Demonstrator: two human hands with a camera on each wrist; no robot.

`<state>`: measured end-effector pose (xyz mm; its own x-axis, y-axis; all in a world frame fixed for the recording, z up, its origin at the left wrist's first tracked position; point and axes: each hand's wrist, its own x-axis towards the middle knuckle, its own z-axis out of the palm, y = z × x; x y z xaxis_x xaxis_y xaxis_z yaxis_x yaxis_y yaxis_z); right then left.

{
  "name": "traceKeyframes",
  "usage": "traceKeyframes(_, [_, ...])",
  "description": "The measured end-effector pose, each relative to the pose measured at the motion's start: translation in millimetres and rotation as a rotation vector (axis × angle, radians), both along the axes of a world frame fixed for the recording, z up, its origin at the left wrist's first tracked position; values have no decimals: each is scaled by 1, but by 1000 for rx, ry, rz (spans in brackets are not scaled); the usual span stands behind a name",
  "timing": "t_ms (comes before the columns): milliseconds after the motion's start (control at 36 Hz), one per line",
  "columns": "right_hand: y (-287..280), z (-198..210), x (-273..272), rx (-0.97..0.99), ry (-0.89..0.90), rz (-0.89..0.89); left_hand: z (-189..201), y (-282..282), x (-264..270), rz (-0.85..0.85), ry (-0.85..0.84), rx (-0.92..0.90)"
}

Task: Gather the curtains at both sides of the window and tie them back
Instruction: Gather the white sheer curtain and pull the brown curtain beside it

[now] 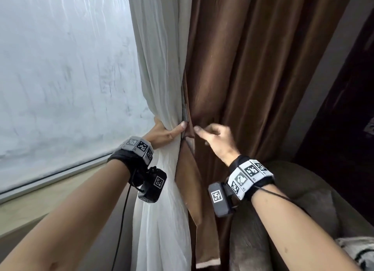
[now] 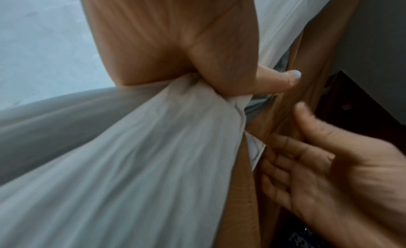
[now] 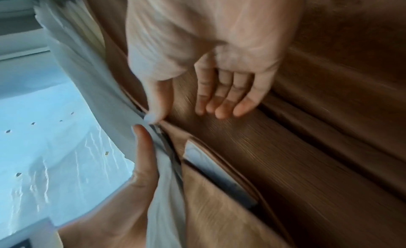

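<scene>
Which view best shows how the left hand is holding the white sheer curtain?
The left wrist view: the left hand grips the bunched white sheer curtain up close, thumb across the folds. The head view shows the same grip from farther off. The right wrist view shows mostly the thumb against the fabric.

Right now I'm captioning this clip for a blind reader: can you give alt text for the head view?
The left hand grips a gathered white sheer curtain beside a brown curtain, while the right hand, fingers loosely curled, reaches for the brown fabric's edge. A pale window fills the left.
</scene>
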<state>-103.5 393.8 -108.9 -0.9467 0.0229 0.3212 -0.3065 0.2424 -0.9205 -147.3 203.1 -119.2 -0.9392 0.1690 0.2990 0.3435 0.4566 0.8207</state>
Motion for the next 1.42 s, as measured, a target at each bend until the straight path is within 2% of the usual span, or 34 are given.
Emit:
traceKeyframes(56, [1, 5, -3, 50, 38, -7, 4, 0, 8, -10, 25, 7])
traceKeyframes(111, [-5, 10, 0, 117, -9, 71, 7, 1, 17, -74, 67, 43])
traceKeyframes(222, [-23, 20, 1, 139, -65, 103, 8, 7, 29, -193, 202, -3])
traceKeyframes(333, [-41, 31, -1, 139, -142, 163, 14, 13, 37, -210, 31, -157])
traceKeyframes(417, [-58, 35, -3, 166, -107, 99, 24, 16, 49, -187, -101, -295])
traceKeyframes(472, [-66, 31, -10, 149, -53, 6, 27, 16, 49, -160, -201, -279])
traceKeyframes(583, [-73, 29, -17, 207, -48, -104, 27, 15, 56, -299, -295, -64])
traceKeyframes(639, [-73, 32, -20, 213, -23, -112, 33, 7, 57, -358, -343, -96])
traceKeyframes(722, [-74, 32, -21, 257, -51, -140, 49, -14, 58, -292, -344, -328])
traceKeyframes(750, [-74, 31, -24, 273, -52, -126, 56, -21, 60, -232, -350, -305])
traceKeyframes(806, [-78, 31, -18, 319, -63, -96, 70, -29, 60, -111, -346, -76])
traceKeyframes(861, [-84, 31, -12, 349, -24, -79, 88, -25, 61, -82, -301, 92])
traceKeyframes(917, [-91, 32, -4, 429, 25, 6, 99, -10, 65, -63, -223, 69])
traceKeyframes(972, [-95, 30, 10, 506, 2, 119, 98, 2, 59, 87, -110, 55])
traceKeyframes(1055, [-89, 22, 13, 448, -39, 267, 87, 3, 49, 281, -28, 185])
traceKeyframes(1139, [-71, 20, 12, 258, -140, 309, 81, -5, 51, 292, 12, 241])
traceKeyframes(1194, [-59, 17, 5, 8, -108, 200, 80, -9, 51, 290, 39, 245])
traceKeyframes(1250, [-44, 17, -8, -136, -17, -73, 81, -10, 50, 284, 38, 271])
traceKeyframes(1278, [-37, 17, -16, -159, -3, -194, 82, -10, 50, 279, 36, 283])
traceKeyframes(1333, [-28, 17, -28, -118, -55, -312, 83, -9, 50, 268, 27, 284])
traceKeyframes(1417, [-23, 18, -35, -40, -90, -246, 83, -9, 51, 241, -9, 283])
